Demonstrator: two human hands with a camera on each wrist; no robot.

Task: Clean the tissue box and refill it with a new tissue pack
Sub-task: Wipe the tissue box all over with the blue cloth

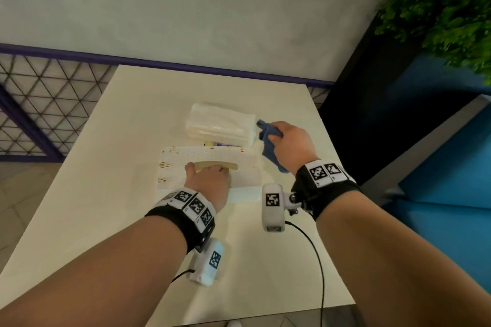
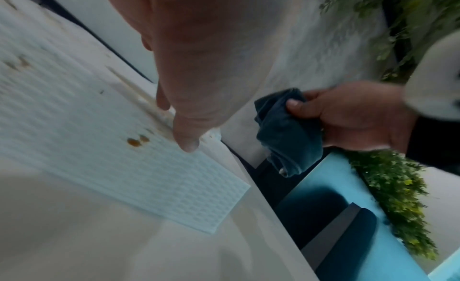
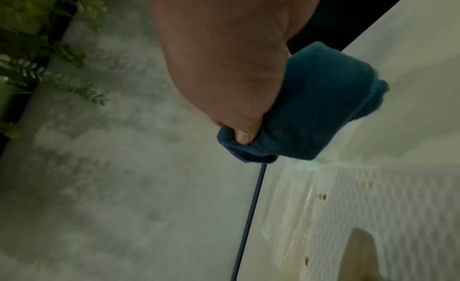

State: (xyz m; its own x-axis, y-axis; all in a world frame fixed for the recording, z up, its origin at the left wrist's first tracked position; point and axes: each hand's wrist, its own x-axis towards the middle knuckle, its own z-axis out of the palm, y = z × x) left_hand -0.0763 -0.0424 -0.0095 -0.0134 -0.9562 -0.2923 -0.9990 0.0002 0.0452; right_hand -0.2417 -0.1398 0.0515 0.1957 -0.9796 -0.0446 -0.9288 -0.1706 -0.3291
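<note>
Cleaning step in hand, by my judgement. The white textured tissue box (image 1: pixel 210 164) with brown spots sits mid-counter (image 1: pixel 106 194); left hand (image 1: pixel 208 180) presses on its top, fingers fairly straight. Right hand (image 1: pixel 291 145) grips a bunched blue cloth (image 1: pixel 268 141) just beside the clear-wrapped white tissue pack (image 1: pixel 220 125). Next: wipe the spots. Right counter edge is close; left side offers open room

White rectangular tissue box (image 1: pixel 239 172) with woven lattice texture, brown spots (image 2: pixel 135 141) just beside the left fingertips (image 2: pixel 189 145), tan wooden slot rim (image 1: pixel 212 165) under them. Dark blue crumpled cloth (image 1: pixel 269 141) within the right fingers (image 2: pixel 296 104). Clear-wrapped white tissue pack (image 1: pixel 220 125) beyond the fingertips. Cream tabletop (image 1: pixel 106 167). Black-and-white square-patterned wristbands (image 1: pixel 195 204).
</note>
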